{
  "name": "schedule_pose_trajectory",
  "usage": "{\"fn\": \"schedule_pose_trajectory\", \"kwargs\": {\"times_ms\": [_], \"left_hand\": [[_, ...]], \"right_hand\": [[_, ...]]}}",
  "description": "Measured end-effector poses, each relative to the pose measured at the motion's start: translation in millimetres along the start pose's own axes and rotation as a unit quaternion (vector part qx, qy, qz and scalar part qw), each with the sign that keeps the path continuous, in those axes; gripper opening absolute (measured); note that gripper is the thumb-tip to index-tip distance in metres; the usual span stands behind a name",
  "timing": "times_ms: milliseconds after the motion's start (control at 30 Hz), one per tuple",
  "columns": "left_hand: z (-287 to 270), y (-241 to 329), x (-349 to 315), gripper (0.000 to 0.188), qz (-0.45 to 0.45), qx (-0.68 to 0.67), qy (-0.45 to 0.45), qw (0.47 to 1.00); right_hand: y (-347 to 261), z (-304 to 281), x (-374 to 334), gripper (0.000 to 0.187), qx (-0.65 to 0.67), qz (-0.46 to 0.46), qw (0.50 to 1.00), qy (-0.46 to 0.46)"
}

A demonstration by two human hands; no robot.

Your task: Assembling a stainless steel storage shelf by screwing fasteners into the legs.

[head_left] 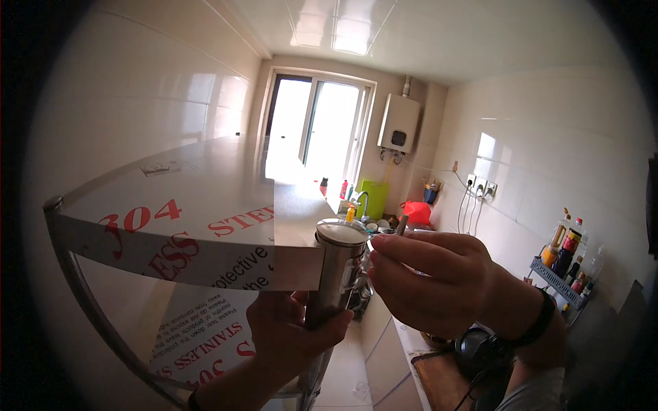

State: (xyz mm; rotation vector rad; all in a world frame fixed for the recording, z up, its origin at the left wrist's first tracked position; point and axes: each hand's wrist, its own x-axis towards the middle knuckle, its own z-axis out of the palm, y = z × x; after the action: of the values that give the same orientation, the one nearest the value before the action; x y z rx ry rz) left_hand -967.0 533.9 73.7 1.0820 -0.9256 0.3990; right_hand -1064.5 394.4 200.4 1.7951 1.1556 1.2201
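A metal shelf rack covered in printed protective film stands in front of me, its top shelf at the left. At its near right corner rises a round steel post with a flat cap. My left hand is wrapped around this post just below the shelf's edge. My right hand is closed in a pinch beside the upper post, its fingertips close to the metal. A short dark piece sticks up behind those fingers; its kind is unclear. The fingertips hide whatever they hold.
Lower on the rack is a second film-covered shelf. Along the right runs a counter with a brown board and a dark round appliance. A bottle rack and wall sockets lie beyond my right arm. A tap stands near the window.
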Motion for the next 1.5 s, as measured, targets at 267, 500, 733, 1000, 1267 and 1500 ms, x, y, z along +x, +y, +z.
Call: {"fn": "schedule_pose_trajectory", "kwargs": {"times_ms": [267,500,733,1000,1267,1500], "left_hand": [[3.8,1.5,-1.5,0.048,-0.014,-0.053,0.027,0.998],[-2.8,10.7,0.9,0.047,-0.022,0.044,-0.041,0.998],[-4.6,2.8,0.3,0.042,-0.02,-0.026,-0.04,0.999],[-2.9,7.7,2.7,0.05,-0.028,0.015,-0.05,0.998],[0.1,9.4,-1.0,0.049,-0.044,-0.048,-0.017,0.998],[0.2,2.2,1.9,0.034,0.036,0.025,0.024,0.999]], "right_hand": [[3.8,3.9,-0.3,0.008,-0.012,-0.038,0.999,-0.004],[-2.2,7.1,2.4,0.014,-0.077,-0.021,0.997,-0.011],[-35.0,4.9,8.1,0.017,0.635,0.637,0.435,0.041],[-32.9,2.2,-12.6,0.014,0.171,0.293,0.934,0.109],[-18.5,20.7,-13.3,0.015,0.088,0.162,0.981,0.061],[-17.2,16.0,-4.8,0.014,0.064,0.124,0.989,0.049]]}}
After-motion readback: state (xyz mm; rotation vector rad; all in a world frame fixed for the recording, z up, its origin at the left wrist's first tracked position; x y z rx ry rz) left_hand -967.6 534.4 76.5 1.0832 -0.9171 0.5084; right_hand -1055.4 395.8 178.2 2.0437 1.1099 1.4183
